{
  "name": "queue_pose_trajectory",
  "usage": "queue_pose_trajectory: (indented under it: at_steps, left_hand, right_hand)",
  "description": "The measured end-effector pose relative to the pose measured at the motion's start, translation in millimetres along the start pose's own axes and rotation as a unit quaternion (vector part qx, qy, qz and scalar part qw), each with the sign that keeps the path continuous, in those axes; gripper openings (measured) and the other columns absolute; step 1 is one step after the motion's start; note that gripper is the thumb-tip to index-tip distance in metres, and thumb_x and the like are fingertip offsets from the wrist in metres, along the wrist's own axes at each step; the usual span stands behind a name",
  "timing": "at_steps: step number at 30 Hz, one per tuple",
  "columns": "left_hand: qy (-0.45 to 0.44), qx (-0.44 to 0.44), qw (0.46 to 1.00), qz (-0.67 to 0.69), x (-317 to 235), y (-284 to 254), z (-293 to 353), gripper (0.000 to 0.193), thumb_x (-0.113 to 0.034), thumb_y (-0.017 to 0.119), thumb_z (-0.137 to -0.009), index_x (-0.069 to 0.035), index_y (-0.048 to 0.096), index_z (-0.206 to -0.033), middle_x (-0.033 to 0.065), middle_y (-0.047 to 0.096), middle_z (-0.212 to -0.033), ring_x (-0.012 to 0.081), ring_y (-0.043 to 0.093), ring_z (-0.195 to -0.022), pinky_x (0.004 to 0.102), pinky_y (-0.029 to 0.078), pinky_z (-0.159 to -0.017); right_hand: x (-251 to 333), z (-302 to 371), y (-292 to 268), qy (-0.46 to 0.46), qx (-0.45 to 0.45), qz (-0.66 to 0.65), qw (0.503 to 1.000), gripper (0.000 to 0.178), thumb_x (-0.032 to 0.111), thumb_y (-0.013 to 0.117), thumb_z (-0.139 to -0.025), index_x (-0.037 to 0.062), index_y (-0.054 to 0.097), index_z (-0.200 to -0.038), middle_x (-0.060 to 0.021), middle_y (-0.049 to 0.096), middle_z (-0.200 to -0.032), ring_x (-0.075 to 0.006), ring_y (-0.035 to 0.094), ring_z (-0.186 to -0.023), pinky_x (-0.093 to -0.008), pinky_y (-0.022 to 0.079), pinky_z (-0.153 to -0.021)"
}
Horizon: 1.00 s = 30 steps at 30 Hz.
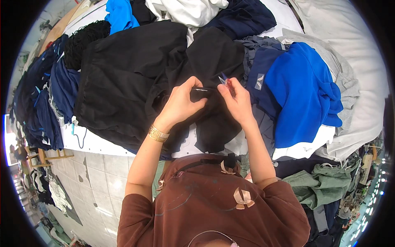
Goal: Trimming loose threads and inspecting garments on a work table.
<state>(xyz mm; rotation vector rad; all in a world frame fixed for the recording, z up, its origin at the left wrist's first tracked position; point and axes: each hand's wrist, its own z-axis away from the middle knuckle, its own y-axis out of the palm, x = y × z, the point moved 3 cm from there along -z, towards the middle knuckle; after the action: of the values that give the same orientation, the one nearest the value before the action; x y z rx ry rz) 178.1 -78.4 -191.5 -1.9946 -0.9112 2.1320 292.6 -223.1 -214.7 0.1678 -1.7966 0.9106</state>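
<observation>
One black garment [127,66] lies across the middle of the table [98,143]; the left hand [184,101] holds a fold, the right hand [238,101] grips small scissors [222,79], blue cloth [302,94] lying farther right.

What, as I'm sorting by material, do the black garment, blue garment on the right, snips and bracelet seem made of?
Black garment: matt fabric, draping in soft folds; fibre unclear.
Blue garment: smooth, matt fabric, perhaps knit, given its rounded folds.
Snips: blades probably metal, by their pale gleam; handle mostly hidden.
Bracelet: gold-coloured, shiny, likely metal, since it glints.
</observation>
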Motion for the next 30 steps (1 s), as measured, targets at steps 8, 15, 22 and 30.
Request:
queue_pose_trajectory:
  at_steps: [8,15,22,30]
  left_hand:
    - [0.013,-0.202,0.976,-0.082,19,-64,16,0.036,-0.016,0.076,-0.074,-0.003,0.06,-0.103,0.0116,0.066,-0.087,0.0206,0.065,-0.081,0.0301,0.051,-0.071]
    - [-0.138,-0.224,0.949,-0.173,65,-76,72,0.029,-0.022,0.078,-0.073,-0.003,0.061,-0.086,0.0081,0.061,-0.072,0.0163,0.06,-0.065,0.0275,0.049,-0.06]
    - [-0.072,-0.263,0.934,-0.232,86,-34,73,0.038,-0.016,0.069,-0.079,-0.009,0.06,-0.115,0.0141,0.054,-0.108,0.0295,0.061,-0.082,0.0367,0.05,-0.073]
    - [-0.149,-0.276,0.907,0.283,118,-61,68,0.019,-0.007,0.053,-0.09,0.005,0.063,-0.101,0.0099,0.069,-0.095,0.0139,0.064,-0.083,0.023,0.047,-0.076]
  right_hand:
    - [-46,-1,21,0.033,0.087,0.031,0.995,0.06,0.039,0.081,-0.066,0.0033,0.054,-0.106,-0.0128,0.065,-0.092,-0.0238,0.064,-0.084,-0.0325,0.05,-0.077]
    - [-64,9,23,0.108,0.144,-0.006,0.984,0.02,0.02,0.071,-0.08,0.0027,0.063,-0.086,0.0048,0.045,-0.063,-0.0044,0.037,-0.059,-0.0218,0.033,-0.055]
    - [-55,23,23,0.013,0.216,0.02,0.976,0.036,0.021,0.08,-0.069,0.0023,0.064,-0.095,0.0012,0.052,-0.066,-0.0082,0.042,-0.06,-0.0236,0.039,-0.058]
    - [-40,10,-7,-0.043,0.031,-0.024,0.998,0.017,0.006,0.073,-0.072,0.0006,0.057,-0.075,0.0009,0.049,-0.061,-0.0042,0.046,-0.056,-0.0202,0.039,-0.052]
